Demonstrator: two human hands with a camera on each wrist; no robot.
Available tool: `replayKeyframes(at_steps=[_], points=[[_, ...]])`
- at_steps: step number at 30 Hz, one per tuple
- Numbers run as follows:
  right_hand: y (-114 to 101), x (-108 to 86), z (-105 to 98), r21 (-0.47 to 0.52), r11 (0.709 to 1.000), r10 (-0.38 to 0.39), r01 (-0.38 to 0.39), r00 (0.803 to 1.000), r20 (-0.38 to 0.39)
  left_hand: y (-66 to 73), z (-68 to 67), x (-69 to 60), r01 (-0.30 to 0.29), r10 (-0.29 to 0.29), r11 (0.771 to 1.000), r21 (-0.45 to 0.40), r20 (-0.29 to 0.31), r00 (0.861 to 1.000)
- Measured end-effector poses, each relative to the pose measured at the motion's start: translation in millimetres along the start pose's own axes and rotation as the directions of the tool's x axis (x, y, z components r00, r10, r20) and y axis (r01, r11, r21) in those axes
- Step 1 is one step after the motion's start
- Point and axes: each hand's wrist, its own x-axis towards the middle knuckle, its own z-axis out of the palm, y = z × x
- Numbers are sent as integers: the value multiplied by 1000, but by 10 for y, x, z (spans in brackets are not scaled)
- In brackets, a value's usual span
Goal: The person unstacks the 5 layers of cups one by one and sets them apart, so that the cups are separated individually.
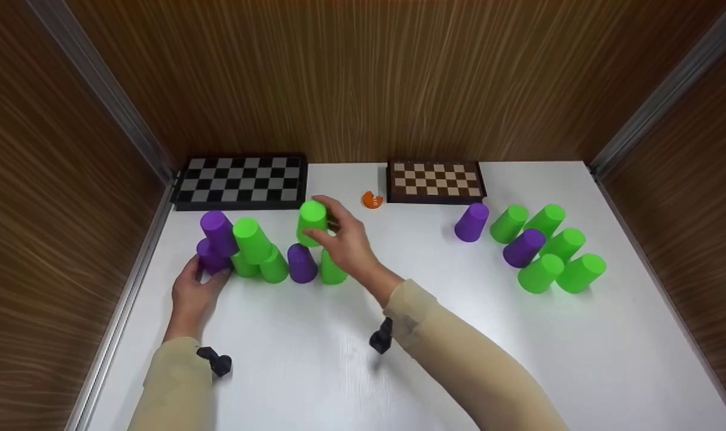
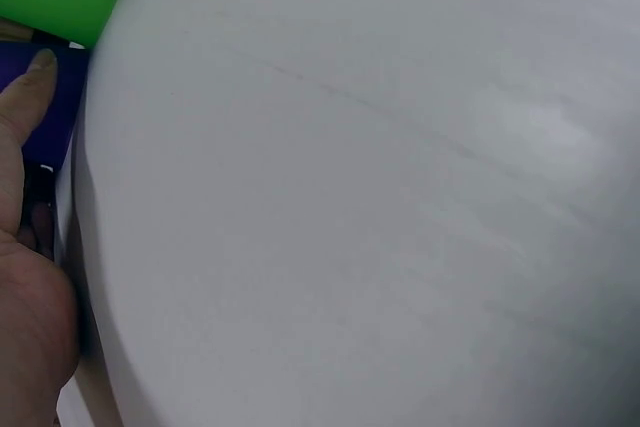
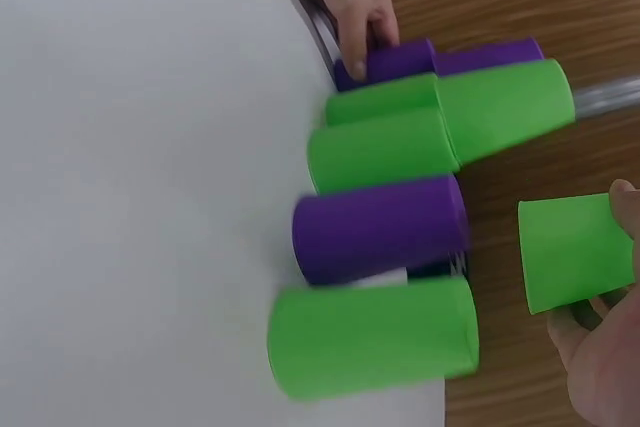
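Observation:
My right hand [image 1: 352,244] pinches an upside-down green cup [image 1: 312,216] between thumb and fingers. It is held up above a purple cup [image 1: 302,264] and a green cup [image 1: 331,269], which stand side by side; in the right wrist view a gap separates the held cup [image 3: 570,250] from them. At the row's left end, my left hand [image 1: 189,299] has its thumb and fingers around the lower purple cup [image 1: 210,257]. Two more green cups [image 1: 274,267] stand in that row. An upper purple cup [image 1: 219,232] and an upper green cup [image 1: 251,239] rest on the row's left part.
On the right, several green cups [image 1: 540,274] and two purple cups [image 1: 472,222] stand upside down. A black-and-grey checkered board [image 1: 240,179] and a smaller brown one [image 1: 436,181] lie along the back wall, with an orange piece [image 1: 371,200] between them.

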Motion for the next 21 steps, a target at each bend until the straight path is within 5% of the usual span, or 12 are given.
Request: replayKeyframes(at_steps=[10,21], points=[[297,-170,-893,11,999,41,-40,988,-151,-19,7,-2,8,-8,1000,8,-8,1000],[694,-567,-1739,-75,987,118,-146,949,-293,-42,4,42,7,-7,1000,21,-8,1000]])
